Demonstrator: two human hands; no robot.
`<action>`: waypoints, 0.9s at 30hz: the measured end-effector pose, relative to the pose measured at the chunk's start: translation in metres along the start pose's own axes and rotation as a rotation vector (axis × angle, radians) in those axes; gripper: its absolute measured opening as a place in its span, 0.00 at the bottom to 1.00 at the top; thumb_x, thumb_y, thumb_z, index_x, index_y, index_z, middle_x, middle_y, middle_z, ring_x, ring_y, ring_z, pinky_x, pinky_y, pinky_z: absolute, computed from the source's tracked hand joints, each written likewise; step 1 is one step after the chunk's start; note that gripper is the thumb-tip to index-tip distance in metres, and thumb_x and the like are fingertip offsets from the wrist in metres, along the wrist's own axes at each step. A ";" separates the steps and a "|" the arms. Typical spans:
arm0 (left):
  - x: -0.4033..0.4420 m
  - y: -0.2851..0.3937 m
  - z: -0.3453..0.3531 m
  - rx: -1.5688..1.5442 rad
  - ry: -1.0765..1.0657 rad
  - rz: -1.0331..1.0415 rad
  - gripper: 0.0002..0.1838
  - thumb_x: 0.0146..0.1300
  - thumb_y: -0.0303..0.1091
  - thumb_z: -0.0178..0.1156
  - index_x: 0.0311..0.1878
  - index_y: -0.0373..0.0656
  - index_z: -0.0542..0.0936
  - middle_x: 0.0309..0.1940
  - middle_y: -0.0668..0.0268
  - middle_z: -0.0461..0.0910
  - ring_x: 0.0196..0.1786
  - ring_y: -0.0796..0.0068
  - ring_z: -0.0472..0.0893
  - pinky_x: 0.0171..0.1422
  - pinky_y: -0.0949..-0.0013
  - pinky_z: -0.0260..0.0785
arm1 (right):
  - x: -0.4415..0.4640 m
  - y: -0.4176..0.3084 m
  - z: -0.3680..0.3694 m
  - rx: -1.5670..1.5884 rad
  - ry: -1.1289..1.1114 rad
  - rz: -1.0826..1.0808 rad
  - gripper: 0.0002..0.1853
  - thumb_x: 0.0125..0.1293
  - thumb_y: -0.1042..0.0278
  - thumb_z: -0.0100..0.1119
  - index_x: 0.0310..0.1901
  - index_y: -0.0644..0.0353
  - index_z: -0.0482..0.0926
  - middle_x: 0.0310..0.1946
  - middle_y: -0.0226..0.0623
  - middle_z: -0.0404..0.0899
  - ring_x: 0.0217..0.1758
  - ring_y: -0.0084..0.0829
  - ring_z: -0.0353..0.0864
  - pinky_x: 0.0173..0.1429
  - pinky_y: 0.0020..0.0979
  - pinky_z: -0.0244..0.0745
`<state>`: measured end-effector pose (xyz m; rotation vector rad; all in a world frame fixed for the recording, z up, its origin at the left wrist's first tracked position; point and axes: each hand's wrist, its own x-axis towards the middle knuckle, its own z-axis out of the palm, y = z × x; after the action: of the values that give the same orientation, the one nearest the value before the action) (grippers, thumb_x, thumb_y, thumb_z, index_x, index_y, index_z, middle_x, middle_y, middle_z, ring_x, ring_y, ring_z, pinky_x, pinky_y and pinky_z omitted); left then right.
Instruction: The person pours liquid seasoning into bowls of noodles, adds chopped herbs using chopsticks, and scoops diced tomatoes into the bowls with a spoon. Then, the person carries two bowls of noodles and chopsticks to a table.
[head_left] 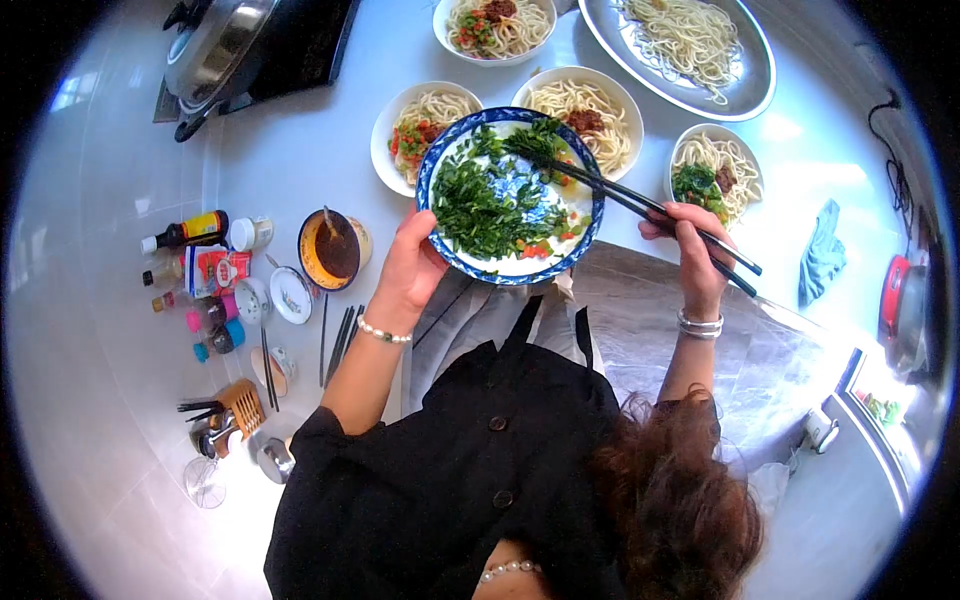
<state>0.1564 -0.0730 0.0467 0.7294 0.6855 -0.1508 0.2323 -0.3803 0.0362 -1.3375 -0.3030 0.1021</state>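
Note:
My left hand (412, 268) grips the left rim of a blue-and-white plate (432, 158) that holds chopped greens (480, 205) and a few red bits. In my right hand (692, 248) are black chopsticks (640, 203), their tips in a clump of greens at the plate's upper right. Just beyond the plate stand white bowls of noodles: one at the left (385, 160) and one at the right (632, 140), both with dark red sauce. The plate overlaps part of each in view. A smaller noodle bowl (722, 165) with greens and sauce sits to the right.
Another noodle bowl (495, 30) and a large metal tray of noodles (765, 75) are at the back. A pan (225, 50) rests at the upper left. Leftward are a sauce bowl (308, 262), bottles (205, 228) and a utensil holder (240, 403). A cloth (822, 255) lies right.

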 end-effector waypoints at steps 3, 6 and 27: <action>-0.001 0.004 0.004 0.065 -0.029 -0.027 0.24 0.57 0.32 0.48 0.59 0.43 0.62 0.51 0.64 0.70 0.51 0.70 0.72 0.54 0.63 0.67 | 0.003 0.006 -0.001 -0.021 0.035 0.014 0.10 0.63 0.74 0.46 0.43 0.69 0.72 0.35 0.50 0.77 0.34 0.41 0.80 0.40 0.36 0.77; -0.003 0.006 0.006 0.079 -0.044 -0.026 0.24 0.57 0.32 0.47 0.59 0.43 0.61 0.52 0.64 0.70 0.51 0.70 0.72 0.53 0.62 0.67 | 0.007 0.009 0.002 -0.015 0.104 0.004 0.11 0.63 0.72 0.46 0.44 0.69 0.71 0.35 0.52 0.77 0.34 0.41 0.80 0.41 0.37 0.77; -0.005 -0.003 -0.008 0.083 -0.093 0.052 0.28 0.54 0.33 0.52 0.60 0.44 0.60 0.53 0.64 0.68 0.53 0.70 0.70 0.55 0.62 0.66 | -0.005 -0.012 0.003 0.148 0.260 -0.080 0.12 0.64 0.72 0.41 0.42 0.71 0.71 0.32 0.52 0.77 0.27 0.38 0.79 0.32 0.34 0.78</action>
<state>0.1473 -0.0709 0.0438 0.8144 0.5742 -0.1656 0.2255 -0.3812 0.0472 -1.1747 -0.1262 -0.1140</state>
